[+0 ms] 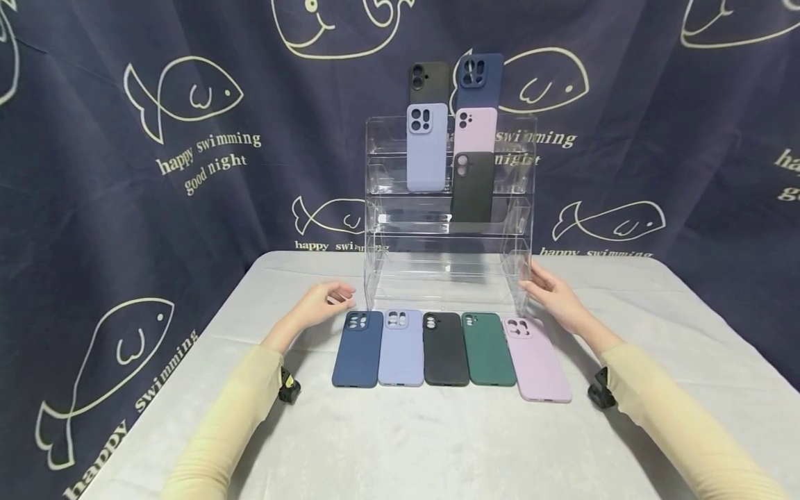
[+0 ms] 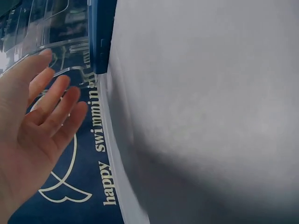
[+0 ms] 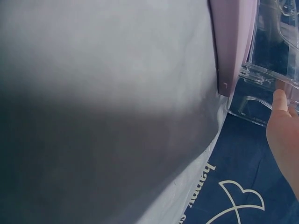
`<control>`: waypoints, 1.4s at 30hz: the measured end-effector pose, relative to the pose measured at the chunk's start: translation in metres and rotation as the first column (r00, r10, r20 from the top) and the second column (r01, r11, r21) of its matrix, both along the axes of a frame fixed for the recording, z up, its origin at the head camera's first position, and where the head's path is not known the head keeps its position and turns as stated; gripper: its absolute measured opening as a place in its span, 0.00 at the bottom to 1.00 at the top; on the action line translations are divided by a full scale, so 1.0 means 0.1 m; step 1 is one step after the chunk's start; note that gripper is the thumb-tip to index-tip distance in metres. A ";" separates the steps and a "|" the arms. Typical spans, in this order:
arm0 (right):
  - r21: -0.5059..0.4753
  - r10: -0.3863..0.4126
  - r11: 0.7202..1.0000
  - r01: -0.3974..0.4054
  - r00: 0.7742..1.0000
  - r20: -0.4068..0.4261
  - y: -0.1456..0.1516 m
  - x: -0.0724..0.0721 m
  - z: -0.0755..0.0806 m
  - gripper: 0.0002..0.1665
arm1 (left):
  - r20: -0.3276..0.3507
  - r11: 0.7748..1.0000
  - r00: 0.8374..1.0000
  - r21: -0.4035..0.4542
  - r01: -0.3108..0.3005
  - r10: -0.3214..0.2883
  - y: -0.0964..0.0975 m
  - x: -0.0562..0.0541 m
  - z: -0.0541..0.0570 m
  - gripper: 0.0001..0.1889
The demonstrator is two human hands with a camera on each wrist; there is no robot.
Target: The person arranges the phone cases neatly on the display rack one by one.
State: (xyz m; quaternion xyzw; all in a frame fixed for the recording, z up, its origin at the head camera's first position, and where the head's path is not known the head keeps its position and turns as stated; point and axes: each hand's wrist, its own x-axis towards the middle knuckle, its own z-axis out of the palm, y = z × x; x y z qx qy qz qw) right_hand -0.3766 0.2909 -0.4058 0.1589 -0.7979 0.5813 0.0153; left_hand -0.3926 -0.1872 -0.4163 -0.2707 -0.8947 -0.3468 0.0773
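A clear, glossy, tiered stand [image 1: 414, 214] stood on the table [image 1: 400, 444] behind five phone cases [image 1: 446, 351]. Left of it, the left hand [image 1: 321, 303] curved loosely, empty; the right hand [image 1: 557, 296] pinched its right side.

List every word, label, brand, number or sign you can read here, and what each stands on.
"happy swimming": repeated on the dark blue fabric curtain with pale fish outlines, some copies partly hidden or cut off.
"good night": below some of them, on the same curtain.
No readable label, brand or number: the slim, flat phone cases in blue, lilac, black, green and pink, and the clear plastic tiered rack.
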 end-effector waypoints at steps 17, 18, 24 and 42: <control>0.006 -0.008 1.000 0.008 1.000 -0.011 0.00 -0.01 0.00 0.42 | 0.236 0.993 0.972 -0.118 0.015 0.013 0.00 0.10 -0.03 0.20; 0.007 -0.009 1.000 0.009 1.000 -0.013 0.00 -0.01 0.00 0.42 | 0.241 0.993 0.970 -0.120 0.013 0.016 0.01 0.10 -0.03 0.20; -0.002 0.010 1.000 -0.010 1.000 -0.024 0.00 -0.02 -0.01 0.42 | 0.292 0.990 0.956 -0.138 0.035 0.007 0.03 0.11 -0.03 0.19; -0.011 0.013 1.000 -0.013 1.000 -0.015 0.01 -0.01 -0.01 0.42 | 0.405 1.000 0.914 0.012 -0.010 0.004 -0.03 0.11 -0.03 0.17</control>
